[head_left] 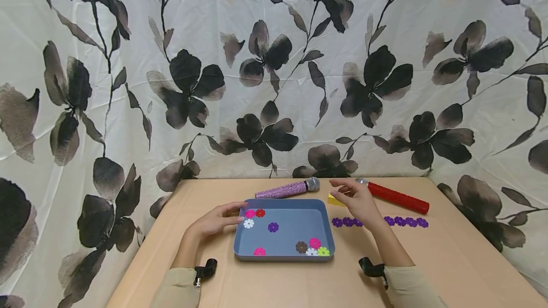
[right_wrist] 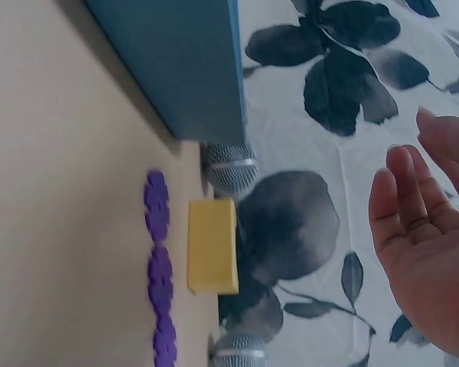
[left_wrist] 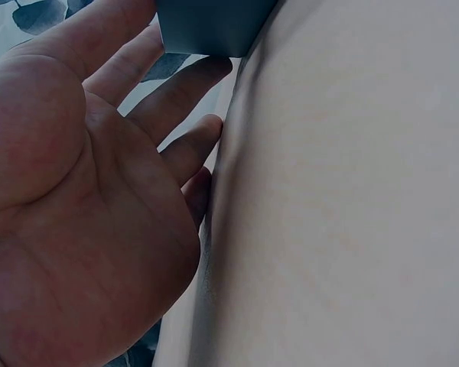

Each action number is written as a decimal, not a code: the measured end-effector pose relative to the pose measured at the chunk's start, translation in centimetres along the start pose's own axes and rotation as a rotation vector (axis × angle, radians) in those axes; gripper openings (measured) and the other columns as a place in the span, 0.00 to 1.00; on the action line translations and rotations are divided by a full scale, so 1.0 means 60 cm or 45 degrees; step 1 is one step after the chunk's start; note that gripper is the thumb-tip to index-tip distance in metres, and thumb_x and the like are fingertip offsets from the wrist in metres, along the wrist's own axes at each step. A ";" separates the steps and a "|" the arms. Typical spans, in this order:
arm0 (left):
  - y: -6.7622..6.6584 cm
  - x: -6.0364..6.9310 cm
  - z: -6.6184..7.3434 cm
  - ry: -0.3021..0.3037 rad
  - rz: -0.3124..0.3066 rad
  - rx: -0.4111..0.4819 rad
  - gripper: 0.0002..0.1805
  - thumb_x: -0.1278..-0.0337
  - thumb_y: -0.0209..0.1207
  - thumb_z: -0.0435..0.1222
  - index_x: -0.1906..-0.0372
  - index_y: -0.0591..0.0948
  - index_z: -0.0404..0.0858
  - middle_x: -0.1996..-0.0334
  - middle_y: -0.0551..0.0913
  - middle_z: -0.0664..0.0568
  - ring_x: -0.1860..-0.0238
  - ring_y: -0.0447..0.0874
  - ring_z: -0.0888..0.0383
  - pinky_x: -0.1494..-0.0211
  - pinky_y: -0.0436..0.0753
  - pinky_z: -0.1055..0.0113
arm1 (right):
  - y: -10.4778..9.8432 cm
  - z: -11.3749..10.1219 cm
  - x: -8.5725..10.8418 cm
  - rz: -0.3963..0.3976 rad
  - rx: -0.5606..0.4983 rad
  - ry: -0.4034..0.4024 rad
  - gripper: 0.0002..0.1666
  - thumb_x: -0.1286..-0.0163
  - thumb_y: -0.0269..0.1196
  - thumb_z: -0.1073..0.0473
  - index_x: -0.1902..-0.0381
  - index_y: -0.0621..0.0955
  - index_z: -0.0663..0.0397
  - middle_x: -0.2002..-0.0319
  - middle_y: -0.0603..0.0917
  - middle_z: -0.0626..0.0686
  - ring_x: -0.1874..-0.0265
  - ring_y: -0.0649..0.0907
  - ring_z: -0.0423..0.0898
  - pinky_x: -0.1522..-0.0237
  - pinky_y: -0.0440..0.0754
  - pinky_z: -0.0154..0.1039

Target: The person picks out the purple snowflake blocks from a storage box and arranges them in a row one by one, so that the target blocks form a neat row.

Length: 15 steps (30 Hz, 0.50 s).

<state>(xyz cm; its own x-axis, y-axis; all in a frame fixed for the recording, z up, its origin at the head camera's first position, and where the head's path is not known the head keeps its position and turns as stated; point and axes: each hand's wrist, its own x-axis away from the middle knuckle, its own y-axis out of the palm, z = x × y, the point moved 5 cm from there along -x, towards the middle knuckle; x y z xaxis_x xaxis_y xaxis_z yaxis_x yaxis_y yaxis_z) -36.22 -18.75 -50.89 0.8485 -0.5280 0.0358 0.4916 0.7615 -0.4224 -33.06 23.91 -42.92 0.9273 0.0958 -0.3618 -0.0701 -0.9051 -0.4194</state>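
Observation:
My left hand [head_left: 214,220] is at the left side of a blue-grey tray [head_left: 291,210], its fingers relaxed and touching the rim. In the left wrist view, the fingertips meet the tray's corner [left_wrist: 210,27]. Inside the tray lie several flower-shaped discs, among them a purple disc [head_left: 273,227], a red disc [head_left: 260,213] and a brown disc [head_left: 301,247]. My right hand [head_left: 358,201] hovers right of the tray with loosely bent fingers and nothing in them. Below it are a yellow block [right_wrist: 213,246] and a row of purple flower discs [head_left: 411,222], partly hidden by the wrist.
A glittery pink microphone [head_left: 282,191] lies behind the tray. Toward the back right lies a red microphone [head_left: 398,197], its head partly behind my right hand. A floral cloth [head_left: 265,84] hangs along the table's far edge [head_left: 222,179].

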 end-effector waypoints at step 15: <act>0.001 0.001 0.002 0.010 0.001 -0.018 0.30 0.27 0.62 0.42 0.24 0.72 0.43 0.22 0.68 0.42 0.22 0.64 0.38 0.18 0.60 0.40 | 0.069 -0.029 -0.015 -0.073 0.001 -0.049 0.20 0.30 0.71 0.61 0.40 0.85 0.52 0.45 0.88 0.56 0.53 0.85 0.49 0.51 0.85 0.36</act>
<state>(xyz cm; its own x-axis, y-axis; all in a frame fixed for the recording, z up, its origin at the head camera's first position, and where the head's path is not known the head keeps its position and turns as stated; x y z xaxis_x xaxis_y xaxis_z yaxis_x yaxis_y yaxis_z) -36.10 -18.71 -50.79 0.8473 -0.5304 0.0287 0.4883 0.7563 -0.4354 -33.58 19.35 -42.89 0.9149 0.1634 -0.3693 -0.0177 -0.8974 -0.4408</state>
